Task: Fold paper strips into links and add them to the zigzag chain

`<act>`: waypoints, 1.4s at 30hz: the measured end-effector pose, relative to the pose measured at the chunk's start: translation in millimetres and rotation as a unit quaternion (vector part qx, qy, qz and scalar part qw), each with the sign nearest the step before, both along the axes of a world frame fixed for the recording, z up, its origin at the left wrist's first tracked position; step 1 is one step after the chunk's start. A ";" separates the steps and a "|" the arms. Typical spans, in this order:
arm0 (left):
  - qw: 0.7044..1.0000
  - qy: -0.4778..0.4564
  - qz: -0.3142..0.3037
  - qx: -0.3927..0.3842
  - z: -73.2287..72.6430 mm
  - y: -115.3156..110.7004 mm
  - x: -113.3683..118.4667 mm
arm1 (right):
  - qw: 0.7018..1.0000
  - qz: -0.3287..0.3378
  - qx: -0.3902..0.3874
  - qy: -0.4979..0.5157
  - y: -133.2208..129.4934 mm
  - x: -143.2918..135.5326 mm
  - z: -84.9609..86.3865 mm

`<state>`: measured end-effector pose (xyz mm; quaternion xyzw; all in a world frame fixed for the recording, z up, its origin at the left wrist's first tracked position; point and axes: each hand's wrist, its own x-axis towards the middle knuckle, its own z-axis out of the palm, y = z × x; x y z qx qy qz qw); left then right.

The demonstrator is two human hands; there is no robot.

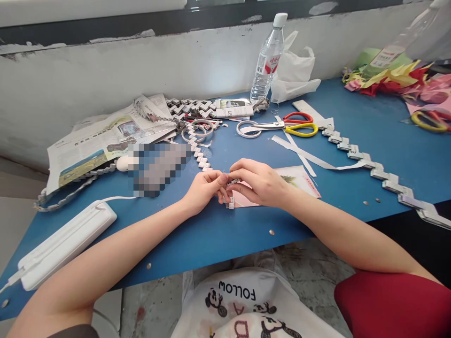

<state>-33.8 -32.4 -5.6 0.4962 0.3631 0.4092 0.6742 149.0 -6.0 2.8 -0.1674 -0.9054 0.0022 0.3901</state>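
Near the table's front edge, both hands meet over a narrow zigzag chain of folded paper (202,157). My left hand (207,190) is closed around the chain, and a short piece of it shows below the fingers. From the left, the chain runs back to the pile by the wall. My right hand (259,182) pinches a small folded paper piece (233,182) against the chain's end, its tips close to the left thumb. Fingers partly hide the joint between them. Under the right hand lies a printed paper sheet (299,176).
Scissors (282,126), tape rolls (248,129) and paper strips (310,157) lie behind the hands. A wider zigzag chain (380,173) crosses the right side. Newspapers (105,136), a water bottle (266,65) and plastic bag (296,70) stand by the wall. A white power strip (70,244) lies left.
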 end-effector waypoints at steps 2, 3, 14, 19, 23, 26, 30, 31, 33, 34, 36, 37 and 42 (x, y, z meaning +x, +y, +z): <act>1.000 -0.001 -0.004 -0.003 0.7 -0.2 -0.1 | 1.000 0.000 0.009 -0.005 -1.4 -1.1 0.5; 1.000 -0.001 -0.007 -0.002 0.9 -0.3 -0.2 | 1.000 0.002 0.010 -0.005 -2.0 -1.4 1.1; 0.999 0.013 -0.005 -0.029 2.3 2.6 -2.1 | 0.998 -0.010 -0.008 0.063 -1.4 -4.1 -1.3; 0.998 0.044 0.019 -0.034 4.3 1.4 -2.1 | 0.992 -0.016 -0.057 0.108 2.2 -1.8 -3.1; 0.997 0.055 0.040 -0.030 3.4 1.1 -1.6 | 0.986 -0.002 -0.130 0.108 7.7 1.8 -0.5; 0.997 0.043 0.050 -0.030 2.5 2.0 -0.9 | 0.976 0.034 -0.183 0.111 11.8 4.8 2.0; 0.996 0.054 0.064 -0.016 2.9 1.4 0.3 | 0.945 0.033 -0.299 0.131 11.3 5.1 4.9; 0.995 0.063 0.074 -0.006 3.3 0.7 0.8 | 0.929 0.032 -0.342 0.135 10.4 4.6 5.5; 0.991 0.082 0.103 0.021 4.7 -1.2 1.6 | 0.896 0.034 -0.417 0.150 8.6 3.3 6.4; 0.989 0.091 0.115 0.035 5.5 -2.3 2.0 | 0.882 0.035 -0.442 0.161 7.9 2.8 6.7; 0.984 0.107 0.128 0.057 6.8 -4.2 2.5 | 0.865 0.037 -0.467 0.179 6.9 2.2 7.3; 0.983 0.113 0.130 0.064 7.1 -5.0 2.7 | 0.862 0.036 -0.470 0.185 6.5 2.0 7.5; 0.980 0.115 0.135 0.091 4.8 -5.2 4.1 | 0.852 -0.003 -0.482 0.206 5.4 0.8 8.3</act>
